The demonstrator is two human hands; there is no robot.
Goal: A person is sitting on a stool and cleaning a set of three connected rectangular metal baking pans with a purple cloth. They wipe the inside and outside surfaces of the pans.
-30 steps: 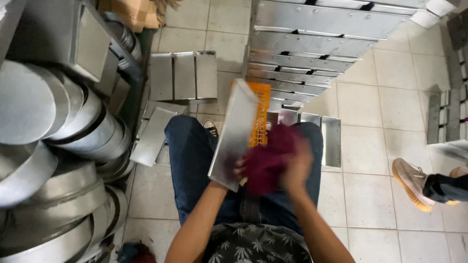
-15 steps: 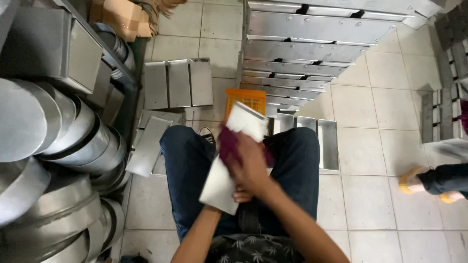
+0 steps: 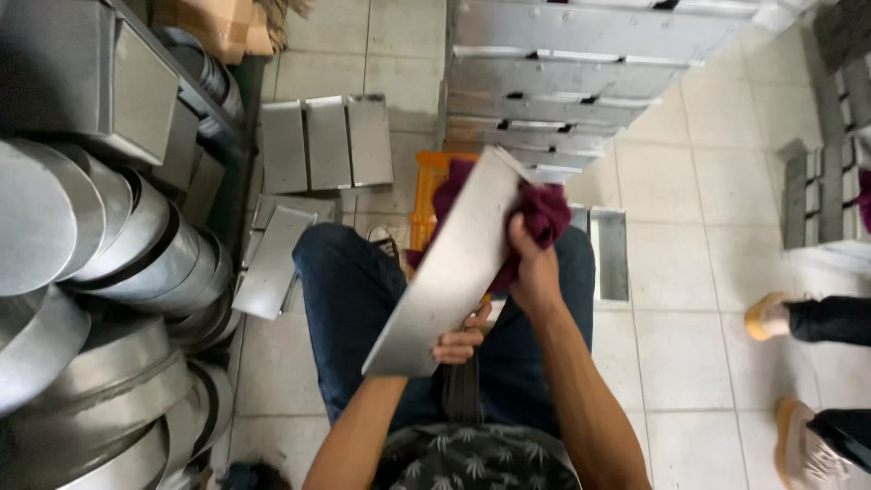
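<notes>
Gripping: left hand (image 3: 461,343) clenched around the lower edge of a flat metal sheet (image 3: 449,268), fingers curled under it at about 6 o'clock of the sheet.
Pressing: right hand (image 3: 535,272) closed on a dark red cloth (image 3: 543,210), bunched against the sheet's upper right edge, near 2 o'clock.
Sheet position: tilted over the lap, running from 7 o'clock up to 1 o'clock, above the blue jeans (image 3: 349,299).
Progress: judging by the cloth's place, the wiping is at the top end of the sheet; the face turned to the camera looks dull and even, and I cannot tell how much of it is already wiped.
Left to do: other flat trays (image 3: 325,143) lie on the floor at 11 o'clock, whether wiped or not cannot be told.
Surface: pale tiled floor (image 3: 689,227), with an orange crate (image 3: 426,195) just behind the sheet.
Room: stacked round metal pans (image 3: 109,272) at 9 o'clock; a pile of long metal trays (image 3: 581,73) at 12 o'clock; another person's shoes (image 3: 771,318) at 3 o'clock, well apart.
</notes>
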